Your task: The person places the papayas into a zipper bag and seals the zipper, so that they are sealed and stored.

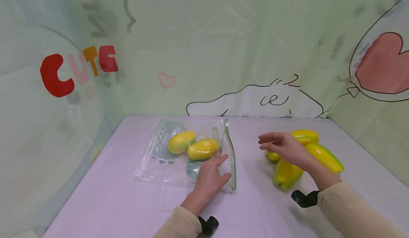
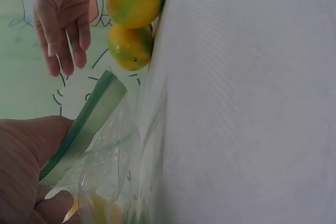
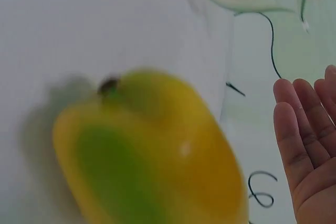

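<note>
Two fruits (image 1: 182,143) inside bag (image 1: 174,165) touched by left hand (image 1: 209,181) with thumb and fingers parted, and four more fruits (image 1: 323,157) near an empty, loosely outstretched right hand (image 1: 289,150).

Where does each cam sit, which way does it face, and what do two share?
Head: on the head, facing forward and down at bag and loose mangoes; left hand, right hand and sleeves show.
Left wrist: on that wrist, facing past the bag's mouth toward loose mangoes; parts of both hands show.
Right wrist: on that wrist, facing past a close, blurred mango toward the bag; part of the right hand shows.
Shared: head and left wrist both show bag, loose mangoes and both hands.
</note>
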Demonstrator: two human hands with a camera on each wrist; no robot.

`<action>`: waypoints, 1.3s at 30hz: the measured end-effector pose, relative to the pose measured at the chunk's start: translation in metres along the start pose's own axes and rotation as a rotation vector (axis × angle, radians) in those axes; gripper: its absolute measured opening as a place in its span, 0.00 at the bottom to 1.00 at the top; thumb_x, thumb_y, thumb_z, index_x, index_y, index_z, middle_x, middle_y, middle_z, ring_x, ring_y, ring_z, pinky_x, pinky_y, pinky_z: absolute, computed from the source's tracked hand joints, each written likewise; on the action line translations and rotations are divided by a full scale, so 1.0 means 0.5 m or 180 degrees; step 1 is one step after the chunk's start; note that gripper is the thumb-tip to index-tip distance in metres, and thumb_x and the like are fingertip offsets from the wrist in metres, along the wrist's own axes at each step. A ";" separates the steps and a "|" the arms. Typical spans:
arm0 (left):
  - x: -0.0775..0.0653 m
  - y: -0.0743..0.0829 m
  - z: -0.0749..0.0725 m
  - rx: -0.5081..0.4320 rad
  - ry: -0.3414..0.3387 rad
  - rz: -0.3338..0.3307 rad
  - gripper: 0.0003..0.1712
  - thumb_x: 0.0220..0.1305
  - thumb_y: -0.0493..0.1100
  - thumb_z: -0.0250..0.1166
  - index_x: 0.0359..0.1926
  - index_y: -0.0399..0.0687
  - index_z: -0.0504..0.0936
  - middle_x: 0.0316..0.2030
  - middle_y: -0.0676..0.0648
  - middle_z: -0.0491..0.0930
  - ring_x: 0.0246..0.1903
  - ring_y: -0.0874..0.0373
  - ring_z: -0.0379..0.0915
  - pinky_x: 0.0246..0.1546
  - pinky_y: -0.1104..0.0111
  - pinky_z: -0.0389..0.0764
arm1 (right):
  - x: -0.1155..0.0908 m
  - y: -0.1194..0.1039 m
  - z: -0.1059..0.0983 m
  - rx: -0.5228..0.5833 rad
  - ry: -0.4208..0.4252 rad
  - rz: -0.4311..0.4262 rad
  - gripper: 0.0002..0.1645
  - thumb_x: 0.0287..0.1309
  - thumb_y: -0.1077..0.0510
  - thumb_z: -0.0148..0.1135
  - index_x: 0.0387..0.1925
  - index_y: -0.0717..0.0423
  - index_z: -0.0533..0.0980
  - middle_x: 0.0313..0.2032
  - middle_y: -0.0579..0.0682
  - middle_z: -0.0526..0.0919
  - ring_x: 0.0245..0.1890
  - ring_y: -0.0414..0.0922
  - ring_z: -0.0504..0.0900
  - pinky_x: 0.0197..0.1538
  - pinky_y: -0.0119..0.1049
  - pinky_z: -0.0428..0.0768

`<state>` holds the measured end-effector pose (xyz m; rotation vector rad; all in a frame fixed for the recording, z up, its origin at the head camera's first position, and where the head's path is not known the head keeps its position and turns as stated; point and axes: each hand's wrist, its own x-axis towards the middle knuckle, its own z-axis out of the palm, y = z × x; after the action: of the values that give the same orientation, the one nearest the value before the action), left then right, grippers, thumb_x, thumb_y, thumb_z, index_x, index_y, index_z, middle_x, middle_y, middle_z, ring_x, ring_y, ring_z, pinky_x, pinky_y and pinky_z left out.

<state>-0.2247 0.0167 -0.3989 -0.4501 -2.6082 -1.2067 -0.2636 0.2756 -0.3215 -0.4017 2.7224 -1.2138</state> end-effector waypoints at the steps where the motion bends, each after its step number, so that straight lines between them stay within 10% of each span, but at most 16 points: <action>1: 0.000 -0.001 0.000 -0.0003 0.0013 0.0012 0.33 0.52 0.34 0.78 0.62 0.40 0.82 0.67 0.42 0.76 0.69 0.46 0.71 0.64 0.56 0.78 | -0.006 0.005 -0.011 -0.0027 0.0029 0.0001 0.27 0.74 0.54 0.57 0.67 0.64 0.72 0.62 0.65 0.80 0.58 0.56 0.84 0.57 0.35 0.85; 10: -0.003 -0.003 -0.002 0.0010 0.0039 0.0100 0.32 0.51 0.33 0.77 0.61 0.41 0.83 0.67 0.42 0.77 0.68 0.45 0.73 0.63 0.56 0.79 | -0.059 0.059 -0.096 -0.0295 0.0338 0.0133 0.31 0.76 0.47 0.54 0.70 0.63 0.69 0.64 0.65 0.79 0.46 0.25 0.81 0.47 0.20 0.81; 16: -0.004 -0.004 -0.005 -0.0038 0.0031 0.0136 0.32 0.52 0.33 0.77 0.60 0.39 0.83 0.66 0.41 0.77 0.67 0.44 0.74 0.63 0.55 0.79 | -0.086 0.112 -0.152 -0.0409 0.0640 0.0348 0.35 0.76 0.43 0.52 0.70 0.64 0.67 0.54 0.42 0.82 0.42 0.18 0.76 0.44 0.17 0.80; 23: -0.004 -0.005 -0.005 -0.0069 0.0064 0.0119 0.32 0.50 0.33 0.78 0.59 0.38 0.83 0.65 0.40 0.78 0.65 0.45 0.76 0.61 0.55 0.80 | -0.104 0.162 -0.187 -0.0765 0.0832 0.0647 0.37 0.78 0.42 0.46 0.71 0.68 0.64 0.67 0.75 0.68 0.60 0.69 0.70 0.52 0.59 0.81; 39: -0.004 -0.003 -0.001 -0.0118 0.0044 0.0132 0.32 0.51 0.32 0.77 0.60 0.39 0.83 0.66 0.40 0.77 0.67 0.44 0.74 0.62 0.55 0.80 | -0.082 0.215 -0.160 -0.1698 0.0679 0.0744 0.47 0.66 0.37 0.63 0.64 0.75 0.67 0.61 0.83 0.64 0.57 0.78 0.64 0.59 0.77 0.67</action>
<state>-0.2234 0.0150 -0.4001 -0.4986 -2.5555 -1.2422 -0.2628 0.4132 -0.3475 0.0054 3.1436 -0.4860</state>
